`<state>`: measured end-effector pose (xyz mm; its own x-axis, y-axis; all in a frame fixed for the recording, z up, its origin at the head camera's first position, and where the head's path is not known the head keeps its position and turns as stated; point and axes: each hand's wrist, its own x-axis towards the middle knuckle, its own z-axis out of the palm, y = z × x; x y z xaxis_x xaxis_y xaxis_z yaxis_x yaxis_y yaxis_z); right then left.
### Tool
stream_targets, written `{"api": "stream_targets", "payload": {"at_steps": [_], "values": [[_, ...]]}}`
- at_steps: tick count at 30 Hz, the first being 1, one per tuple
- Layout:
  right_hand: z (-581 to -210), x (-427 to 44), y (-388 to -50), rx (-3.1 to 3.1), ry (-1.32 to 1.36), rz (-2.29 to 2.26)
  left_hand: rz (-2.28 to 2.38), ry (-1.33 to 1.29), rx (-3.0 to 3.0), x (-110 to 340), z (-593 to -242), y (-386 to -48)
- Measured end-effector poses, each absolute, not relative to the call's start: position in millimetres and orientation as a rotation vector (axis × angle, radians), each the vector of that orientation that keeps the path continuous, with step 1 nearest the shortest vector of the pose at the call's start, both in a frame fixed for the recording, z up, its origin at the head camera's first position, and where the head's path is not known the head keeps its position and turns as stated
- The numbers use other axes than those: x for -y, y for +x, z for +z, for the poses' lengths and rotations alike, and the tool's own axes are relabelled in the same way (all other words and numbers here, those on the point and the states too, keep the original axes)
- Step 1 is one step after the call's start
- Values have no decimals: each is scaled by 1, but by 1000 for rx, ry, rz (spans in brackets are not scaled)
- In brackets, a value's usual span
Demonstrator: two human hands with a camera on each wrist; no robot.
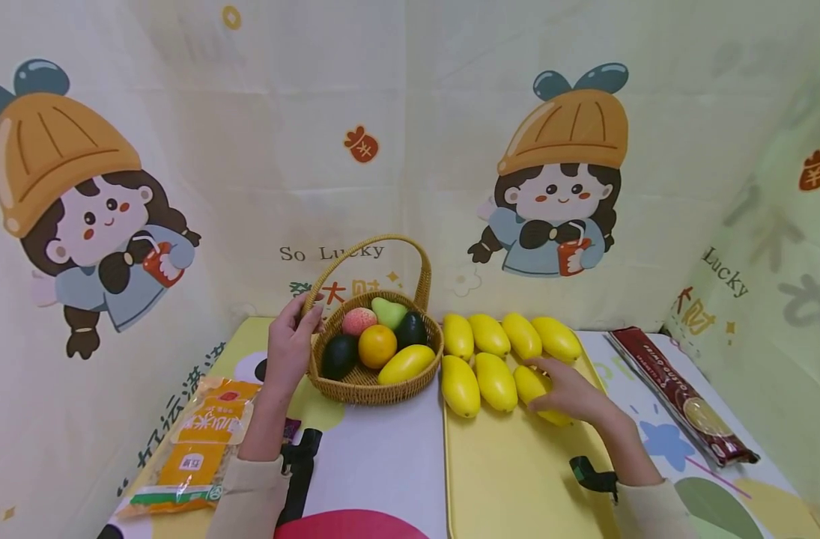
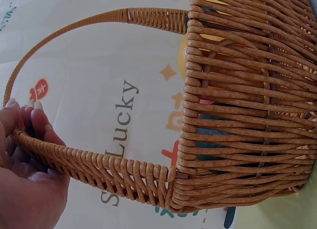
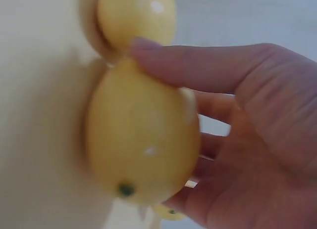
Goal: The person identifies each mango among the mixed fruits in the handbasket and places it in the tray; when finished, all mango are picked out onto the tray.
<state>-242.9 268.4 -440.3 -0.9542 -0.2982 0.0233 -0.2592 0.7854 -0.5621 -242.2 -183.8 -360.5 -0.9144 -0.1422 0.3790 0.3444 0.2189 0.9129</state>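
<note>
My left hand (image 1: 291, 348) grips the left side of the arched handle of a wicker basket (image 1: 376, 394). In the left wrist view, its fingers curl round the woven handle (image 2: 94, 164). Inside the basket lie an orange (image 1: 377, 346), a yellow mango (image 1: 407, 364), two dark avocados (image 1: 340, 356), a pinkish-red round fruit (image 1: 359, 321) and a green pear (image 1: 388, 311). My right hand (image 1: 574, 391) holds a yellow mango (image 3: 143, 135) at the right end of the front row on the yellow tray (image 1: 511, 479). Thumb and fingers span that mango, partly hiding it.
More mangoes (image 1: 495, 382) lie in two rows at the tray's far end, right beside the basket. Beyond the tray's right edge is a dark red spaghetti packet (image 1: 679, 393). An orange-printed grain bag (image 1: 201, 449) lies left of my left forearm. Printed cloth (image 1: 410, 150) hangs behind the table.
</note>
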Motion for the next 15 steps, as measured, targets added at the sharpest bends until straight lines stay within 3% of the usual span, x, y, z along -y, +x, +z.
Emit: {"api": "stream_targets", "payload": {"at_steps": [15], "values": [[-415,-272,-229,-2853,-365,-814,-1760,-192,2084,191,-381,-259]]}}
